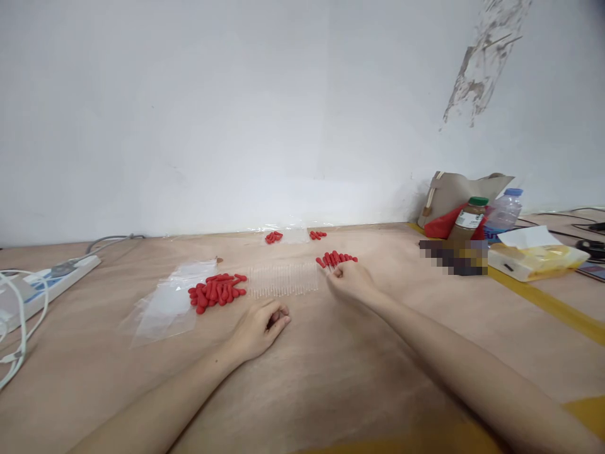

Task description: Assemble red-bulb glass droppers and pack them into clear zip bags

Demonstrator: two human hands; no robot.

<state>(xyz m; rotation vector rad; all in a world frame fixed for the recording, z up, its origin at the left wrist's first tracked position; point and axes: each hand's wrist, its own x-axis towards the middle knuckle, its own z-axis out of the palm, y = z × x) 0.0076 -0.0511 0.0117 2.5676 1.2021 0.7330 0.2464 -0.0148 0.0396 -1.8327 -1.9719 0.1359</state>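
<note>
My right hand (352, 279) reaches to the right end of the row, its fingers pinched on a glass dropper. Around its fingertips lie several droppers with red rubber bulbs (334, 258), their glass ends partly hidden by the hand. To the left lies a row of thin clear glass tubes (283, 280), side by side on the brown table covering. My left hand (259, 328) rests just below the row, fingers curled in and nothing visible in them. Beyond it is a pile of loose red rubber bulbs (215, 293).
Clear plastic bags (170, 306) lie by the pile. Small red bulb groups (273, 238) sit near the wall. A power strip (61, 284) is at left. On the right stand a green-capped bottle (467, 221), a water bottle (505, 211), a bag (460, 187) and a tissue pack (534, 258).
</note>
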